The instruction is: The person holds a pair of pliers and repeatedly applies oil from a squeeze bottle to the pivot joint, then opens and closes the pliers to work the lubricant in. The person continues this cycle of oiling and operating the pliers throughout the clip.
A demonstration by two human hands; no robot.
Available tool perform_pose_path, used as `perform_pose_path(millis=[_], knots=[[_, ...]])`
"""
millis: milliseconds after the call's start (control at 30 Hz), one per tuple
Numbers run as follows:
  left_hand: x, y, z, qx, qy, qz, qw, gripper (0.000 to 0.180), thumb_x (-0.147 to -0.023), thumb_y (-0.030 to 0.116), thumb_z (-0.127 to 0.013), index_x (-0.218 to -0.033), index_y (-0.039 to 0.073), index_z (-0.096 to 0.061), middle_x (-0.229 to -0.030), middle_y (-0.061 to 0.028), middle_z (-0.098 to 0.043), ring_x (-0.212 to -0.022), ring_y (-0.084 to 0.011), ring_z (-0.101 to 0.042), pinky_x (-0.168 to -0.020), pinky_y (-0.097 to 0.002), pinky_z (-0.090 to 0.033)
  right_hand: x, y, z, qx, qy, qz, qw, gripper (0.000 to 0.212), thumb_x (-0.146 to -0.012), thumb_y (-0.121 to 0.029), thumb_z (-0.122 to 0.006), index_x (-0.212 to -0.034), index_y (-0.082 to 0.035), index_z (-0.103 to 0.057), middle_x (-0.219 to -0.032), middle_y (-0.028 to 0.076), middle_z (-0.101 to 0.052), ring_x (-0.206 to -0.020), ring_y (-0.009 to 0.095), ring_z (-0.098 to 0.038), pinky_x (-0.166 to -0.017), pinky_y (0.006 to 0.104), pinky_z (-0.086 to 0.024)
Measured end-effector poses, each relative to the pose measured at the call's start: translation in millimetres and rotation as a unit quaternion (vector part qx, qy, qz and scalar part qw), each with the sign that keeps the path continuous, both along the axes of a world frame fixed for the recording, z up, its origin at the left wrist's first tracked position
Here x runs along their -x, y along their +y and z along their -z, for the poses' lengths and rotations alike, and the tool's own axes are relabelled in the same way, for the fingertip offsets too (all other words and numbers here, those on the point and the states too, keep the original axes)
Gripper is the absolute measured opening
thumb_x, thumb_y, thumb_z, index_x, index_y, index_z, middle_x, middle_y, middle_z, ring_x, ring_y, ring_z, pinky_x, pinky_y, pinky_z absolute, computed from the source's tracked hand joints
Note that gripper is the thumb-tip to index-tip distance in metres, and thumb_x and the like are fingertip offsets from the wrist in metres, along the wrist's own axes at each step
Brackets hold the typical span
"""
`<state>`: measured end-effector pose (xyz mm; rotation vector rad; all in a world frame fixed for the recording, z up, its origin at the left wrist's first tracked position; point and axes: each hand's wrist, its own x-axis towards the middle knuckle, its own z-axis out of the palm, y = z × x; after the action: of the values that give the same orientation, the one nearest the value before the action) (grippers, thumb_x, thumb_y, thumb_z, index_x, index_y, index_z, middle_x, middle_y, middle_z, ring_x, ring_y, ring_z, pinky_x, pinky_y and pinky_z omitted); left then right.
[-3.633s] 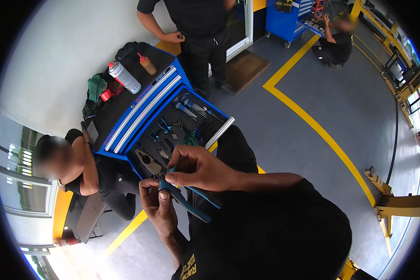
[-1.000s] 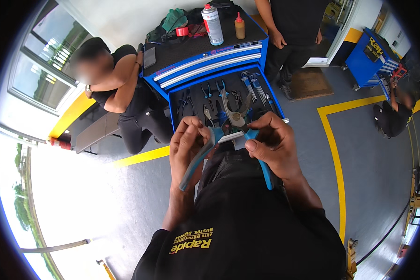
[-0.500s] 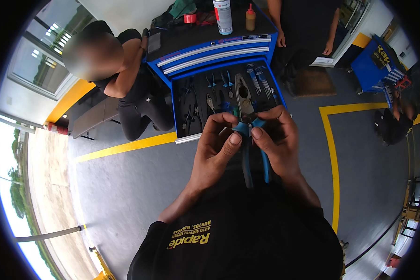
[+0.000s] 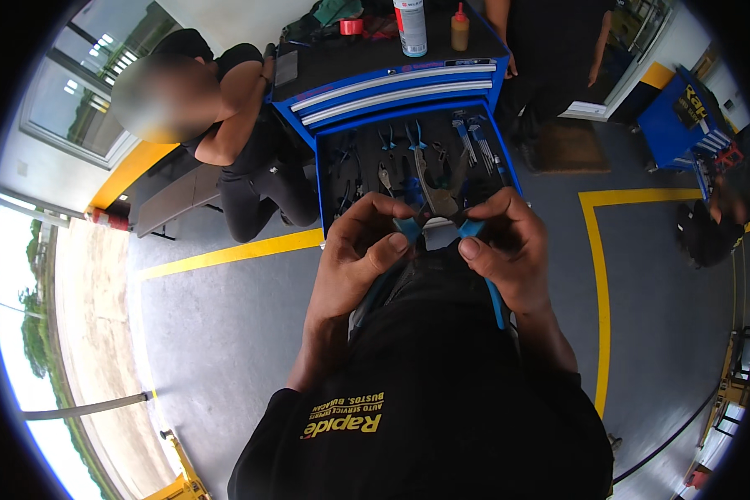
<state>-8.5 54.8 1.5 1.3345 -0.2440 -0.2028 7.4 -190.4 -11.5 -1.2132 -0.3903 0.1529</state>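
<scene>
A pair of pliers (image 4: pixel 439 202) with blue and black handles is held up in front of me, jaws pointing away. Its jaws and handles are spread apart. My left hand (image 4: pixel 357 252) pinches the left handle near the pivot between thumb and fingers. On the other handle, my right hand (image 4: pixel 508 246) has a similar pinch grip. Beyond the pliers lies the pulled-out drawer (image 4: pixel 508 167) of a blue tool cabinet (image 4: pixel 308 117), its dark insert holding several pliers (image 4: pixel 385 177) and sets of hex keys (image 4: pixel 467 142).
On the cabinet top stand a spray can (image 4: pixel 411 29), a bottle of brown liquid (image 4: pixel 460 29) and a red object (image 4: pixel 352 27). A person (image 4: pixel 250 158) sits at the left with folded arms; another person (image 4: pixel 554 58) stands at the right. A blue cart (image 4: pixel 679 117) is farther right.
My hands have moved apart, spreading the pliers' handles and opening the jaws. The view has shifted slightly, so the cabinet appears a little farther right.
</scene>
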Motion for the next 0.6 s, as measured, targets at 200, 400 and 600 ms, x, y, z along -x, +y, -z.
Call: perform_pose_path(millis=[200,400,600], knots=[[11.9,-32.5,-6.5,0.007,-0.003,-0.054,0.999,0.032,-0.096,0.013,-0.076,-0.120,0.005,-0.057,-0.105,-0.0067,-0.067,-0.094,-0.0130,-0.065,-0.087,-0.0291,-0.051,3.3,17.5,-0.9,-0.020,-0.010,0.051,0.998,0.028,-0.097,-0.005,-0.077,-0.115,-0.003,-0.057,-0.088,0.000,-0.067,-0.076,0.001,-0.060,-0.066,0.0196,-0.045],[0.3,-10.1,-7.7,0.027,-0.007,-0.034,0.999,0.030,-0.101,0.019,-0.071,-0.125,0.005,-0.059,-0.103,-0.0080,-0.070,-0.092,-0.0126,-0.066,-0.085,-0.0289,-0.054,0.9,2.7,-0.3,0.016,-0.021,0.032,0.999,0.028,-0.096,-0.006,-0.078,-0.114,-0.003,-0.056,-0.090,0.000,-0.067,-0.077,0.001,-0.061,-0.067,0.0199,-0.046],[8.5,-21.2,-1.9,0.009,-0.024,-0.040,0.999,0.024,-0.107,0.018,-0.068,-0.126,0.006,-0.059,-0.107,-0.0063,-0.071,-0.102,-0.0113,-0.068,-0.090,-0.0271,-0.053,2.1,8.3,-0.9,-0.009,-0.031,0.050,0.998,0.028,-0.096,-0.005,-0.078,-0.114,-0.003,-0.056,-0.087,0.000,-0.067,-0.075,0.001,-0.061,-0.067,0.0203,-0.047]])
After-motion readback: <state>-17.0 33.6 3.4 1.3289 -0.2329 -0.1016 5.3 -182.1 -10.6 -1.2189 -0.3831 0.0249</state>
